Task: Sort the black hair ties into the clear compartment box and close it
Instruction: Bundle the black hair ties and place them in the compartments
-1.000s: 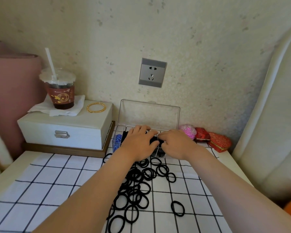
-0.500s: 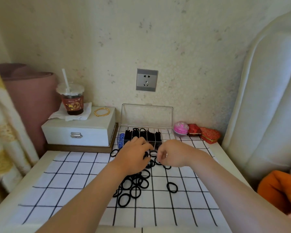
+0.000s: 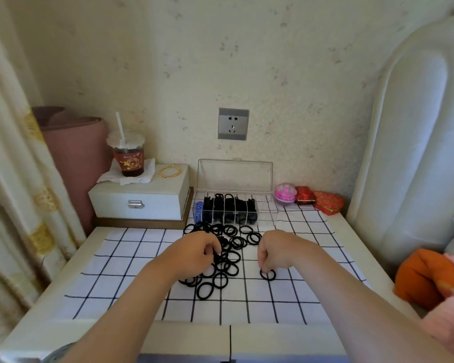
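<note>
Surface: white table [image 3: 110,305] under a white cloth with a black grid [image 3: 131,260], set against a speckled cream wall.
Left hand [image 3: 194,254]: palm down on the near left part of the pile, fingers curled into the ties and closing on some of them.
Right hand [image 3: 275,251]: fingers bent downward, fingertips pinching a single black tie [image 3: 268,274] that lies apart on the cloth, right of the pile.
Loose hair ties [image 3: 227,254]: a heap of black rings between the hands and stretching back to the front of the box; one ring [image 3: 205,290] lies nearest at the pile's front edge.
Compartment box [image 3: 269,213]: clear, on the cloth behind the pile, lid [image 3: 235,176] standing open against the wall; the middle compartments are packed with black ties, the right end looks bare, and blue items [image 3: 198,210] fill the left end.
White drawer box [image 3: 139,199]: left of the clear box, just beside it, carrying a gold bangle [image 3: 170,171] and an iced drink cup [image 3: 128,155] on a napkin.
Trinkets: a pink round case [image 3: 285,193] and red boxes [image 3: 325,201] right of the clear box, by the wall.
Wall: grey socket [image 3: 233,123] above the lid.
</note>
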A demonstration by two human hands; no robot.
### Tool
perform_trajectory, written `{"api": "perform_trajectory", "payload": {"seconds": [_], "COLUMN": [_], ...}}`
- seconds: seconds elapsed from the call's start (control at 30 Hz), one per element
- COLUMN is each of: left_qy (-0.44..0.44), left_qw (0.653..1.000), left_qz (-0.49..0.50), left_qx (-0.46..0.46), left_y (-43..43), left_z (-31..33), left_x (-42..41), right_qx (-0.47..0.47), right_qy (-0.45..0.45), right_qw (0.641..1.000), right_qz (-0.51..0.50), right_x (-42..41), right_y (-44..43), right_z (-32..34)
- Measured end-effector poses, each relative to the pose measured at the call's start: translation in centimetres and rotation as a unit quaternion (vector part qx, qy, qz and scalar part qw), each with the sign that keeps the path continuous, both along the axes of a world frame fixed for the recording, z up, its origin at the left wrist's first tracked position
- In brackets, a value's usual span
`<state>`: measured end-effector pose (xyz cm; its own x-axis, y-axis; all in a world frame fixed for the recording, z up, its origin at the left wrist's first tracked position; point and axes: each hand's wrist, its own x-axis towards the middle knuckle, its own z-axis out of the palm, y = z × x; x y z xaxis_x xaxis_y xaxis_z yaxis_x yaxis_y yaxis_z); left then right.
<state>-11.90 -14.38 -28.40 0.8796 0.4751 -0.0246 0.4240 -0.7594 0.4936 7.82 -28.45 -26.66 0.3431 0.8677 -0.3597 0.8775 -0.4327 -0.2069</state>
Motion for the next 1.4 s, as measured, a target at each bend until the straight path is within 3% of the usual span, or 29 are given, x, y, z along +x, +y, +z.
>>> {"api": "perform_trajectory", "payload": {"seconds": [0.2,0.3,0.47,0.67,0.77,1.0,1.17,1.4], "left_qy": [-0.001,0.007,-0.002,0.015,0.025,-0.1,-0.083,0.007], "left_qw": [1.0,1.0,0.998,0.993,0.993,0.989,0.989,0.998], "left_qz": [0.01,0.003,0.025,0.023,0.031,0.089,0.07,0.046], "left_qx": [0.0,0.008,0.05,0.118,0.108,-0.062,-0.105,-0.029], "left_y": [1.0,1.3,1.1,0.8,1.0,2.7,3.0,1.6], "left_z": [0.1,0.2,-0.1,-0.7,-0.9,0.9,0.7,0.1], "left_x": [-1.5,-2.0,-2.4,-1.0,-0.2,-0.3,-1.4,-1.1], "right_qx": [0.08,0.077,0.037,0.014,0.035,0.011,0.047,0.144], "right_qy": [0.108,0.149,0.005,-0.039,-0.015,-0.007,-0.031,0.007], "right_qw": [0.991,0.986,0.999,0.999,0.999,0.996,0.994,0.987], "right_qz": [0.014,0.018,0.023,0.004,0.029,0.085,0.096,0.073], "right_x": [-2.5,-3.6,-4.5,-4.6,-4.8,-4.7,-4.6,-3.3], "right_y": [2.4,3.5,4.5,5.0,4.8,5.0,5.6,5.6], "right_z": [0.8,0.8,-0.1,-0.4,0.0,-0.2,-0.6,0.6]}}
